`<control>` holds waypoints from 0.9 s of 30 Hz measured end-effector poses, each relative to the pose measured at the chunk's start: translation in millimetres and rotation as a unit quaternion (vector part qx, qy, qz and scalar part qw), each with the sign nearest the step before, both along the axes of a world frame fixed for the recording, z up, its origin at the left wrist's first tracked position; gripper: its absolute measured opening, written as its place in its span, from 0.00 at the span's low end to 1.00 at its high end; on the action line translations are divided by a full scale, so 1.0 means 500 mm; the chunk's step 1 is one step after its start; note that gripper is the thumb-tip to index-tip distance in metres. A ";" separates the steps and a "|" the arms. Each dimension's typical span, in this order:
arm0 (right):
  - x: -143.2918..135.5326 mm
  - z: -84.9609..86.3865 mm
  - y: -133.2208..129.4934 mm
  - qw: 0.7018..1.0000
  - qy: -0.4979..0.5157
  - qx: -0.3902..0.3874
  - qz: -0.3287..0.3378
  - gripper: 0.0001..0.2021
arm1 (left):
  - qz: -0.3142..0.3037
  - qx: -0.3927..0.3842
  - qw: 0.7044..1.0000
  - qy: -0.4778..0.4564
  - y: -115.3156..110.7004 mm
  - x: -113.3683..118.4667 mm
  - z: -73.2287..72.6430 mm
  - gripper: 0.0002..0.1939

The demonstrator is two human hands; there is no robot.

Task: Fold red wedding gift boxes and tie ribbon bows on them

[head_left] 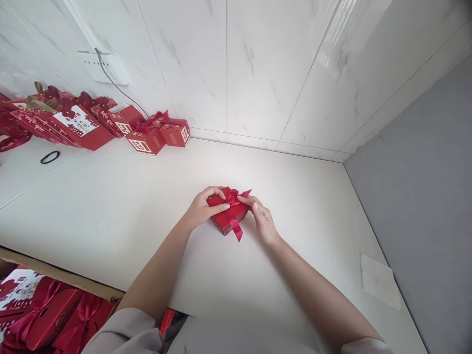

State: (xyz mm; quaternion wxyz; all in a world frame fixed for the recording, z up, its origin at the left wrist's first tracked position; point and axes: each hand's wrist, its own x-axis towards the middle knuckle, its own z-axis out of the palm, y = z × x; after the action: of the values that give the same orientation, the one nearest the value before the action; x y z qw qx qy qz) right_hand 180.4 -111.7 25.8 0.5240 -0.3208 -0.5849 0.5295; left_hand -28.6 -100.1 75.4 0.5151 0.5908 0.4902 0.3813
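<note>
A small red box [223,225] lies on the white table in front of me, with a crimson ribbon bow [232,197] on its top and one ribbon tail hanging over the near side. My left hand [206,206] holds the box at its left side, thumb and fingers resting on the top beside the bow. At the right side, my right hand [261,216] has its fingertips closed on the right part of the bow.
Red gift boxes and bags [83,127] stand along the tiled wall at the back left, near a black band [50,157] and a socket with a cable. A carton [66,275] of red ribboned boxes is at lower left. A grey panel borders the right.
</note>
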 end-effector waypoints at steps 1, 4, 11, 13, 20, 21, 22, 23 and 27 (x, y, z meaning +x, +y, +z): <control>-0.001 0.003 -0.003 1.000 -0.002 0.006 -0.011 0.19 | 0.001 -0.002 1.000 -0.002 0.000 0.000 0.001 0.14; 0.001 0.014 -0.008 0.997 0.015 0.017 -0.070 0.14 | 0.003 -0.008 1.000 -0.009 0.000 0.001 0.003 0.14; 0.011 0.046 -0.014 0.997 0.035 0.060 -0.022 0.03 | 0.017 -0.014 1.000 0.003 -0.001 0.005 0.007 0.14; 0.012 0.051 -0.014 0.998 0.045 0.026 0.026 0.09 | 0.020 -0.010 1.000 0.009 0.000 0.005 0.007 0.14; 0.025 0.060 -0.013 0.986 0.039 -0.064 0.149 0.05 | 0.015 0.003 1.000 0.027 0.001 0.006 0.009 0.14; 0.027 0.061 -0.013 0.984 0.041 -0.071 0.156 0.05 | 0.017 0.003 0.999 0.030 0.001 0.006 0.010 0.14; 0.030 0.062 -0.012 0.982 0.044 -0.079 0.164 0.05 | 0.021 0.005 0.999 0.034 0.000 0.007 0.010 0.14; 0.032 0.063 -0.011 0.980 0.047 -0.089 0.174 0.05 | 0.025 0.007 0.999 0.041 0.000 0.007 0.011 0.14; 0.039 0.055 -0.003 0.964 0.053 -0.118 0.233 0.04 | 0.041 0.022 0.996 0.079 -0.002 0.009 0.011 0.13</control>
State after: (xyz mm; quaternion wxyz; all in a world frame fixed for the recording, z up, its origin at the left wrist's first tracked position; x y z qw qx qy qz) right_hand 199.7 -113.0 53.4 0.3747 -0.2064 -0.5487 0.7183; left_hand -23.9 -101.3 80.7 0.4455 0.6094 0.5446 0.3654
